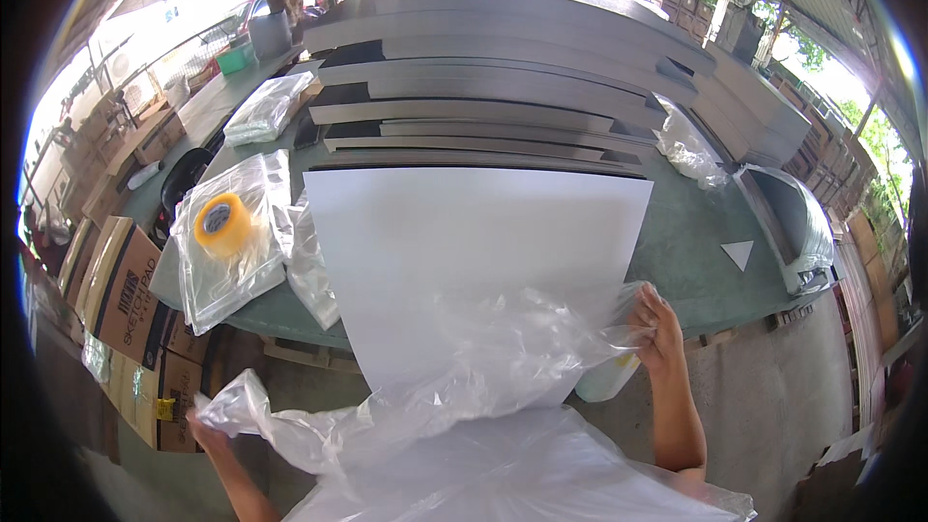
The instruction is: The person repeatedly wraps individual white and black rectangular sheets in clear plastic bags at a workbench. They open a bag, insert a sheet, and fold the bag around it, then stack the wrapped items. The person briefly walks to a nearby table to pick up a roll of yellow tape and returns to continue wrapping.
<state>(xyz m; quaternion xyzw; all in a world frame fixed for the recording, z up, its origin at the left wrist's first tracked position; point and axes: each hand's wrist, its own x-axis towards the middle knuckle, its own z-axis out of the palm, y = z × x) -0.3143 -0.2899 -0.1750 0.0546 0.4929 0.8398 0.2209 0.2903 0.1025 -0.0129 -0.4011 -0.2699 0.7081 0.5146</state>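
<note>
A large clear plastic bag (464,367) spreads across the near side, its mouth stretched wide between my two hands. My left hand (205,433), at the lower left, is closed on one edge of the bag, partly covered by the film. On the right, my right hand (657,333) pinches the opposite edge near the table's front. A large white sheet (474,232) lies on the table, its near end reaching past the edge and under the film. Whether it is one sheet or several cannot be made out.
Behind the sheet rise tall stacks of grey boards (503,48). On the green table (681,242), a yellow tape roll (222,224) rests on folded plastic bags (208,285) at left. A white triangular scrap (738,253) and a plastic-wrapped bundle (795,222) lie right. Cardboard boxes (121,280) stand at left.
</note>
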